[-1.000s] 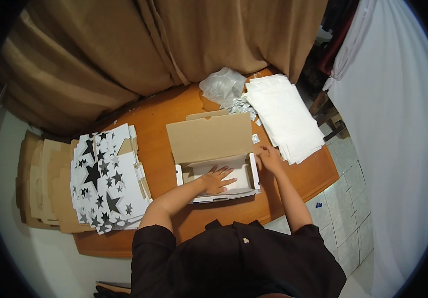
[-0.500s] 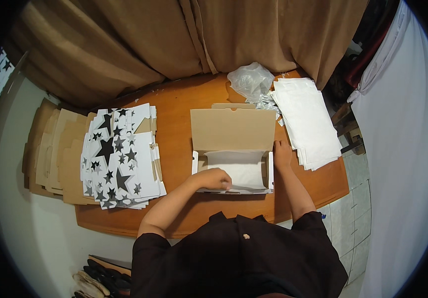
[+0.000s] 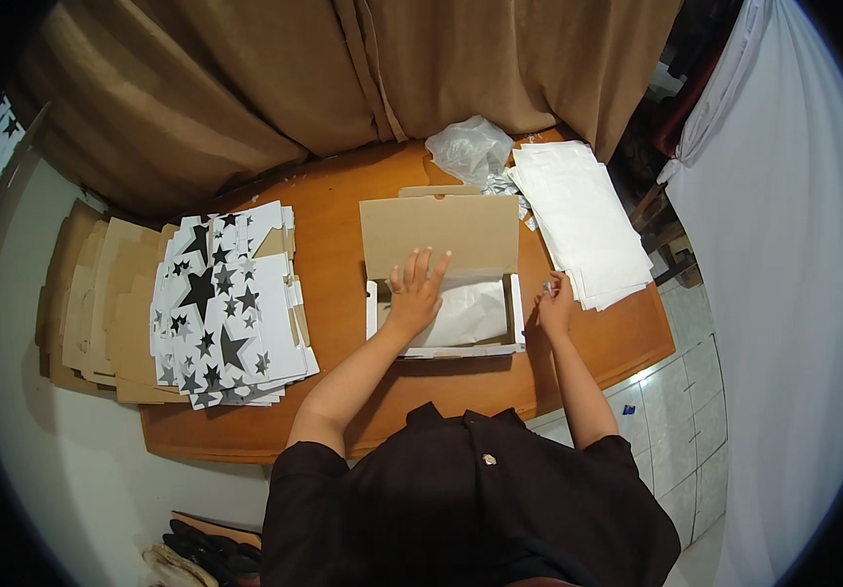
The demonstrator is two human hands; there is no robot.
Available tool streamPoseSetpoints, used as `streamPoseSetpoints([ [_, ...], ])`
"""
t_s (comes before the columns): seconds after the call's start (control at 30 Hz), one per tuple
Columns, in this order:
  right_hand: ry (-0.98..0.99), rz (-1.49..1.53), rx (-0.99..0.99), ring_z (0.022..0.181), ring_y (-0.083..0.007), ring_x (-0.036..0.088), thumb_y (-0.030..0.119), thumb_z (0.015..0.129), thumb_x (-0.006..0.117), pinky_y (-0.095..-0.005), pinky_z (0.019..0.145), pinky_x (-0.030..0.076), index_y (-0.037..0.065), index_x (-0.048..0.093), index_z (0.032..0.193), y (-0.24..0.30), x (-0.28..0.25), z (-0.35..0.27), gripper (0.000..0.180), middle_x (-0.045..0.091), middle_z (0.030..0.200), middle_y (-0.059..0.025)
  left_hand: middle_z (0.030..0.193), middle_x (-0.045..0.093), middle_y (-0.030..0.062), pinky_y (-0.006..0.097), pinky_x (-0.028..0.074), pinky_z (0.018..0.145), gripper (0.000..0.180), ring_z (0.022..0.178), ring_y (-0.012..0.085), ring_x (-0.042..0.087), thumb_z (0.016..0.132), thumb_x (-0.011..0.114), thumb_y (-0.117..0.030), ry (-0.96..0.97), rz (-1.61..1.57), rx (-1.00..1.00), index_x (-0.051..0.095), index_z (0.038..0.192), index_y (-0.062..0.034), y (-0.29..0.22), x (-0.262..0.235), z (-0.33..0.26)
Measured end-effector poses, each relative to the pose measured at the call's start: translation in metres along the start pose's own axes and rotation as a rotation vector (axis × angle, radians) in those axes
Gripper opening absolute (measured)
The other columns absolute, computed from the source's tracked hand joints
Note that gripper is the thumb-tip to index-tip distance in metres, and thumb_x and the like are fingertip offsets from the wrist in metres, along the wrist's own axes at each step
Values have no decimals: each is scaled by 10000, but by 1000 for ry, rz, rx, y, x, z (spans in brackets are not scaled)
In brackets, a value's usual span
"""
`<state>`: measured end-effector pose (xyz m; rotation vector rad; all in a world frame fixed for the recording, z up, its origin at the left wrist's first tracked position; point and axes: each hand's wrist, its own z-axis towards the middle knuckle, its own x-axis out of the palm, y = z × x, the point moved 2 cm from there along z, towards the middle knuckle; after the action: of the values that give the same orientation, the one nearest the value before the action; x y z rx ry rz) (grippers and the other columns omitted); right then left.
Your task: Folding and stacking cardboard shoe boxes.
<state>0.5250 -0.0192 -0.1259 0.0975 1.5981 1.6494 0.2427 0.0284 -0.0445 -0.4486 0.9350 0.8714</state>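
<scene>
A cardboard box stands in front of me with its brown lid raised at the back. White paper lines its inside. Over the left part of the box is my left hand, open, fingers spread toward the lid; whether it touches the paper or the lid, I cannot tell. My right hand is just right of the box, its fingers pinched on a small silvery piece, too small to make out fully. Similar silvery pieces lie behind the box.
On the left of the wooden table lie flat white boxes with black and grey stars, beside brown cardboard sheets. At the back right are a clear plastic bag and a stack of white paper sheets. A brown curtain hangs behind.
My left hand has gone from the box's front edge to above its inside, fingers now spread. My right hand has come slightly away from the box's right side, the silvery piece now visible in it.
</scene>
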Motion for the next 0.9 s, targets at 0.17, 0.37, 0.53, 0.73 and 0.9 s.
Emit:
streamPoseSetpoints([
  [0.17,-62,386,24,760,-97,484,-42,806,551,-241,674,416,0,529,1065,59,-23,-16,263,502,831,-17,1027,525,22,408,331,829,531,985,188,497,685,691,-151,390,-213,-30,521,1188,-135,10,5,-7],
  [0.37,56,392,-59,782,-95,510,13,806,605,-232,701,424,-9,593,938,115,-27,-34,134,561,833,-22,927,577,58,372,363,807,359,924,226,533,690,673,-114,-42,-306,15,582,1037,-107,-3,-13,-12],
  [0.53,260,96,-430,751,-191,599,71,743,648,-324,756,433,57,624,942,123,-8,-47,201,635,771,-63,888,611,39,406,346,838,283,905,229,559,714,693,-157,-78,-265,-138,600,979,-122,15,-14,7],
  [0.73,716,-700,-405,777,-286,644,110,790,523,-531,912,268,115,625,843,125,43,-60,115,673,809,-100,878,614,39,395,368,782,116,835,227,573,723,677,-149,182,-411,-98,622,818,-113,17,-2,6],
  [0.9,812,-898,-492,833,-308,645,102,767,540,-551,951,226,88,619,879,121,50,-65,138,669,793,-128,832,617,47,377,418,702,81,799,241,586,721,659,-136,196,-489,101,624,791,-116,8,-11,-12],
])
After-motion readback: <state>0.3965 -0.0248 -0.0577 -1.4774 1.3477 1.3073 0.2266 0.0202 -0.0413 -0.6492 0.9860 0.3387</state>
